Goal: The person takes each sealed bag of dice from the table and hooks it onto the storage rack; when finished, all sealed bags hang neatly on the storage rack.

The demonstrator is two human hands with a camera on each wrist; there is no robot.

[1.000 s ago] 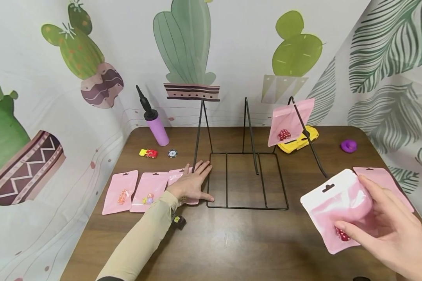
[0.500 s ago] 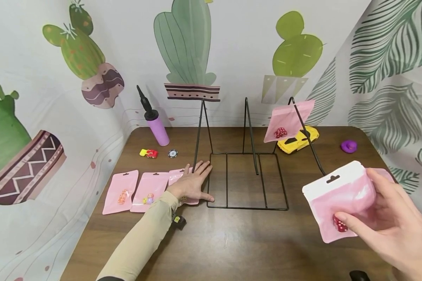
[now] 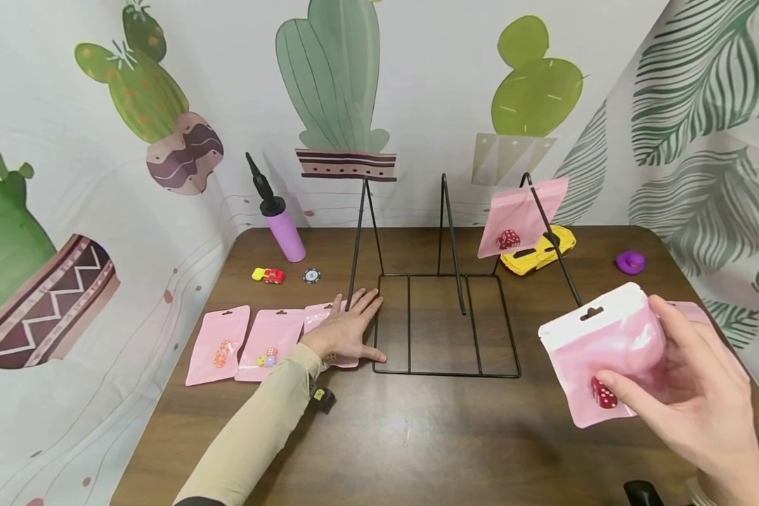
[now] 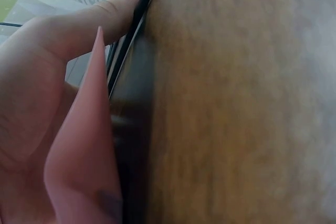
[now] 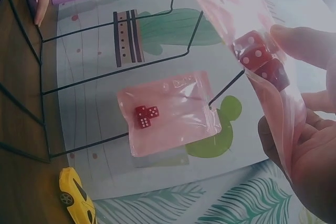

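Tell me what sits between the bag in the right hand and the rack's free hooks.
Nothing visible. The right hand holds the bag in the air, right of the rack. Its right hook already carries a hung bag; the middle hook and left hook are bare, with open air before them.

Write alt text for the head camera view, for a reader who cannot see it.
A right hand holds up a pink bag with red dice inside, beside a black wire rack on a brown table. The left hand rests flat by the rack's base, partly over one of three pink bags lying in a row. Another bag hangs on the rack's right arm.
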